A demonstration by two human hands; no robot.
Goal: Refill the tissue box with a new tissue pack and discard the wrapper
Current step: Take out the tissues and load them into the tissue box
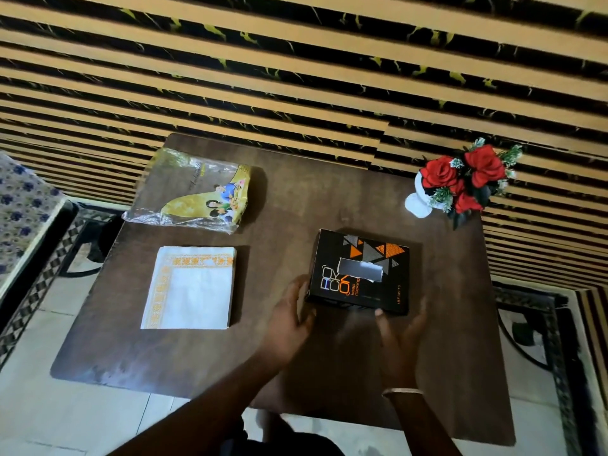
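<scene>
The brown table (296, 199) carries everything: the empty yellow wrapper (194, 189) lies at far left, the unwrapped stack of tissues (192, 287) sits nearer at left, and the black tissue box (360, 271) sits right of centre, its slot showing no tissue. So unwrapping looks done; loading the box and discarding the wrapper remain. Both hands are spread open, holding nothing: the left hand (289, 317) touches the box's near-left corner, the right hand (399, 337) its near edge.
</scene>
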